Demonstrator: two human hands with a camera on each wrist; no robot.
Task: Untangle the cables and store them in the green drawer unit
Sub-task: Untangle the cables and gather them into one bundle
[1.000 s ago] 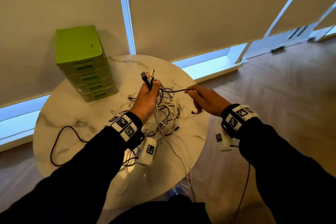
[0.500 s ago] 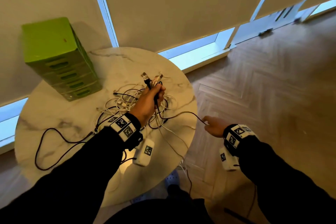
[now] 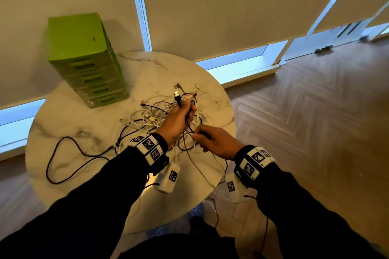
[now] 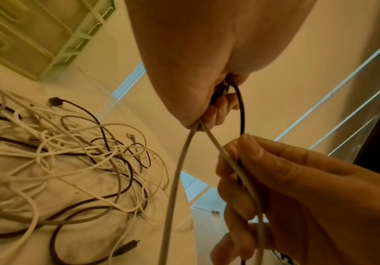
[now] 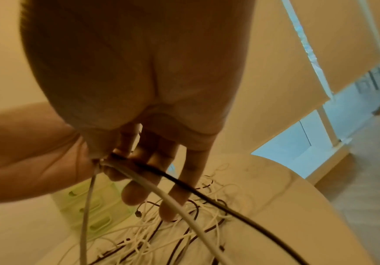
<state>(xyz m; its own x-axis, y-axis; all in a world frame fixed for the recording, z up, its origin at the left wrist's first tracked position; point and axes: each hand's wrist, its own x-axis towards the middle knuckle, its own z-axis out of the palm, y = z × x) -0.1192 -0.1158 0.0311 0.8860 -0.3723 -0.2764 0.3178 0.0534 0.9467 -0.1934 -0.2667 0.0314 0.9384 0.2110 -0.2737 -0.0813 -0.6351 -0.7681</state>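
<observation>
My left hand is raised over the round marble table and grips a bunch of cable ends, with USB plugs sticking up out of the fist. Just below it my right hand pinches a black cable and a white cable that hang from the left fist. The right hand's fingers curl round both strands. A tangle of white and dark cables lies on the table under the hands. The green drawer unit stands at the back left with all its drawers shut.
A long dark cable loops over the table's left part. Some strands hang over the near table edge toward the wooden floor. Window blinds rise close behind the table and the drawer unit.
My right hand, which had drawn a black cable out past the table's right edge, has come back close under the left hand. The left hand still holds its bunch up.
</observation>
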